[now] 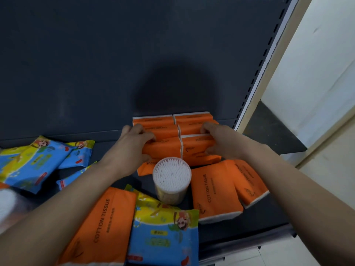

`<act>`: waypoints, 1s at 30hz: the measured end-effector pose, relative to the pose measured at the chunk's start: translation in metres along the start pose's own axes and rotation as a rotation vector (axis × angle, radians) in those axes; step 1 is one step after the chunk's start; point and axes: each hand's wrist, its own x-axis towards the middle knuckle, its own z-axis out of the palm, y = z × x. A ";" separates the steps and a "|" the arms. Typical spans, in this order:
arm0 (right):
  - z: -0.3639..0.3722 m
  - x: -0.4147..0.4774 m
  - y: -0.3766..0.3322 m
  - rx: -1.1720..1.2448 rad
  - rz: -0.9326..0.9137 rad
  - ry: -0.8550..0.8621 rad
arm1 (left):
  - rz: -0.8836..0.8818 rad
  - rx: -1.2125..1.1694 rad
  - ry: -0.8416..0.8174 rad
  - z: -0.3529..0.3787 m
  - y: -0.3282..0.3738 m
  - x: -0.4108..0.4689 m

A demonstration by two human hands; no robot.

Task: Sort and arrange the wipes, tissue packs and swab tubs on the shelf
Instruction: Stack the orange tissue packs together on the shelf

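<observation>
Orange tissue packs: at least six in two-column block (153,120) at back of dark shelf (217,233); hands hide any others. Three more loose, flat, in front (215,192) (247,181) (103,225).
Blue-yellow wipes packs: four, three at left (28,164) (78,154) (69,180), one at front (163,239).
Swab tub (172,177): one clear tub, upright, centre, packed with white swabs. Blurred white shape (7,204) at left edge, cannot tell what.
Left hand (134,143) grips front-left tissue pack (165,148), fingers curled over top. Right hand (217,139) grips front-right tissue pack (196,146) likewise.
</observation>
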 end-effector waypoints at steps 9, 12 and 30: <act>0.002 -0.006 0.002 -0.186 -0.044 0.137 | 0.000 0.019 0.073 0.002 0.007 -0.004; 0.001 -0.009 0.000 -0.227 -0.086 0.196 | -0.033 0.050 0.080 -0.004 0.011 -0.008; 0.003 -0.026 -0.067 -0.083 -0.406 0.262 | -0.635 0.178 0.060 -0.030 0.032 -0.122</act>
